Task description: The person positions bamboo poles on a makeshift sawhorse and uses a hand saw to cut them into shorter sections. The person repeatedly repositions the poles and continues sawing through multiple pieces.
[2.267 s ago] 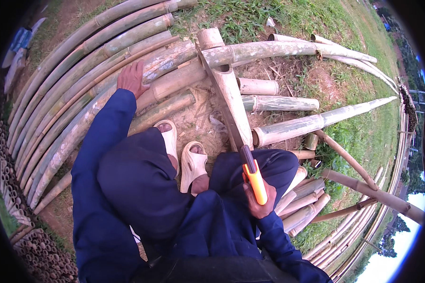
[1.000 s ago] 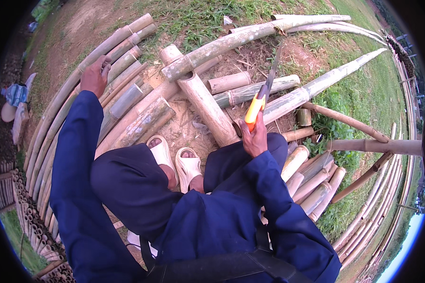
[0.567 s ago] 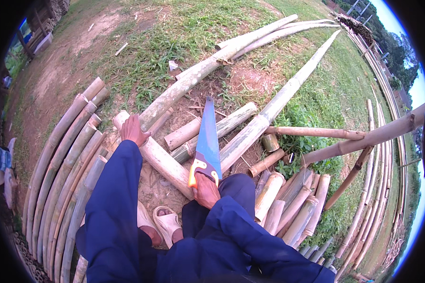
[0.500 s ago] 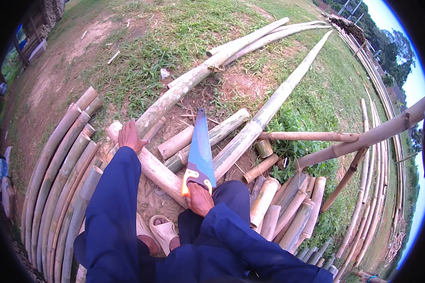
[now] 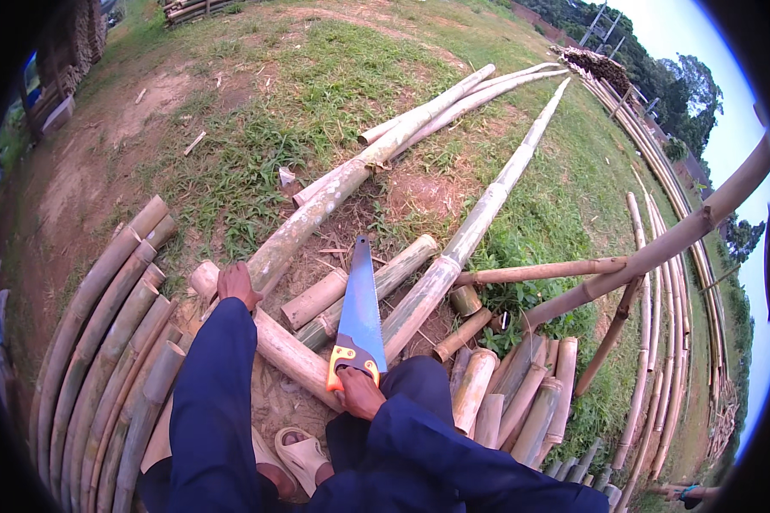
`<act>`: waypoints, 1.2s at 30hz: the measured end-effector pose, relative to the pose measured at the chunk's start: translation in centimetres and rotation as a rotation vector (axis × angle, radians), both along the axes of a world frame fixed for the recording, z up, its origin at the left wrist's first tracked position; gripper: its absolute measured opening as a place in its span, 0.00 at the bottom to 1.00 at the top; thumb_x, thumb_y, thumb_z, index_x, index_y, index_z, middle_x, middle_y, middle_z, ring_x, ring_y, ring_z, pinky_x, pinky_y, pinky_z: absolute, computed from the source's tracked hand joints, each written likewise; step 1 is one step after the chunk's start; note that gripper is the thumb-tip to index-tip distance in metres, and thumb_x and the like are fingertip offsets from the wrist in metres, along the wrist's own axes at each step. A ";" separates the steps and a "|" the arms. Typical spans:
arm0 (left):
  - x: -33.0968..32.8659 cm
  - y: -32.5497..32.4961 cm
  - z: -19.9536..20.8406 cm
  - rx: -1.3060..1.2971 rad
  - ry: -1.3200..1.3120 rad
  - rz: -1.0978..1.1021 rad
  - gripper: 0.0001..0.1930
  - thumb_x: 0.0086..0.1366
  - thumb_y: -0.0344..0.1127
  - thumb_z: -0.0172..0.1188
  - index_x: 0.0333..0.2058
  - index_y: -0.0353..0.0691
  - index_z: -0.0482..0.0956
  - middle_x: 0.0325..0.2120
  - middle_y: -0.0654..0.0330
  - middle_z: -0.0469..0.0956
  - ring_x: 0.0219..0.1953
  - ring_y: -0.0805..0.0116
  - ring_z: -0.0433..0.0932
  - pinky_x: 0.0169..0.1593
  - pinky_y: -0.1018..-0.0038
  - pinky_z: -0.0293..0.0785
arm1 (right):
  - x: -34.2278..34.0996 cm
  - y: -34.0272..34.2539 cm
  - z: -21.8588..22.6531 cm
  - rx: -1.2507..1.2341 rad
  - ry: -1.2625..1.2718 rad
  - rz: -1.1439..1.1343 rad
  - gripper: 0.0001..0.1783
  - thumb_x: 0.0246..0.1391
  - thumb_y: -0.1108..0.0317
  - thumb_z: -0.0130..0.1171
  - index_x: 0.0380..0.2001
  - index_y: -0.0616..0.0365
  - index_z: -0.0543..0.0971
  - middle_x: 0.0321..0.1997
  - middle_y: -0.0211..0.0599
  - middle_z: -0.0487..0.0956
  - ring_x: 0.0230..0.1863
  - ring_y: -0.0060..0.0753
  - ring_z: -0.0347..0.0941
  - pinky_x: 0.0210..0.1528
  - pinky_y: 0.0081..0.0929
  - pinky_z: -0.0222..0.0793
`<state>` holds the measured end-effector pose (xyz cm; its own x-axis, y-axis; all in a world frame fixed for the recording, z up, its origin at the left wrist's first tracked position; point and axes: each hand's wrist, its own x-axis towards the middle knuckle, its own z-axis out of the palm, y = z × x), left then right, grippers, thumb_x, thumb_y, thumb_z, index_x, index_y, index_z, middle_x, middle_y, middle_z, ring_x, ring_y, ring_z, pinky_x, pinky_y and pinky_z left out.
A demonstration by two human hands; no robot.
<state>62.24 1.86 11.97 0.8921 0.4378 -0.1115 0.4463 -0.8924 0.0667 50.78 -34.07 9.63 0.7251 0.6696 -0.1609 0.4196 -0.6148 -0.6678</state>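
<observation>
Grassy, bare-earth yard strewn with bamboo poles. Right hand [image 5: 361,392], grip closed on orange handle of handsaw [image 5: 358,318]; blue blade's long axis points away, over cut bamboo pieces [image 5: 316,297]. Left hand [image 5: 237,285], left of grip, pressed on short bamboo log [image 5: 269,340]. Open grass beyond.

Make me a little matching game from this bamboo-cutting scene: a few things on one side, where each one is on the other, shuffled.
Things:
1. handsaw
2. left hand
3. sandal
4. long bamboo pole

Places:
A. pressed on the end of the short bamboo log
B. lying across the grass towards the far fence
C. gripped by its orange handle in the right hand
D. on a foot, on the dirt by the knees

Pairs: 1-C, 2-A, 3-D, 4-B
</observation>
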 end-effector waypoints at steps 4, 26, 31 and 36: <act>-1.6 -0.9 2.7 -0.165 -0.024 -0.083 0.40 0.43 0.54 0.77 0.49 0.33 0.74 0.43 0.43 0.84 0.51 0.47 0.81 0.60 0.60 0.71 | -0.3 -0.6 -0.5 0.029 -0.036 -0.011 0.28 0.53 0.68 0.64 0.55 0.67 0.71 0.52 0.58 0.76 0.56 0.62 0.74 0.59 0.51 0.70; -58.2 14.1 5.6 -0.132 0.398 0.366 0.60 0.37 0.47 0.85 0.68 0.37 0.62 0.54 0.40 0.79 0.61 0.37 0.73 0.68 0.48 0.63 | 0.1 3.0 0.6 0.200 -0.289 -0.042 0.30 0.51 0.69 0.68 0.57 0.61 0.72 0.52 0.54 0.75 0.52 0.59 0.74 0.56 0.47 0.70; -62.0 12.3 4.4 -0.066 0.293 0.395 0.45 0.36 0.39 0.83 0.55 0.45 0.70 0.51 0.49 0.80 0.56 0.45 0.77 0.60 0.54 0.67 | 2.1 12.5 4.0 0.309 -0.198 -0.061 0.39 0.54 0.65 0.71 0.66 0.69 0.68 0.58 0.57 0.75 0.35 0.40 0.81 0.48 0.38 0.77; -62.5 12.8 3.9 -0.032 0.286 0.442 0.48 0.37 0.40 0.84 0.59 0.44 0.68 0.51 0.48 0.79 0.58 0.46 0.75 0.63 0.54 0.68 | 1.1 20.7 1.7 0.347 -0.219 -0.023 0.42 0.50 0.63 0.73 0.65 0.68 0.67 0.62 0.63 0.71 0.54 0.57 0.75 0.60 0.47 0.69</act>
<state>-0.23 14.63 15.84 0.5552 0.7578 -0.3428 0.7839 -0.6145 -0.0889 51.88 -13.33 11.29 0.7328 0.6398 0.2315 0.5636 -0.3802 -0.7334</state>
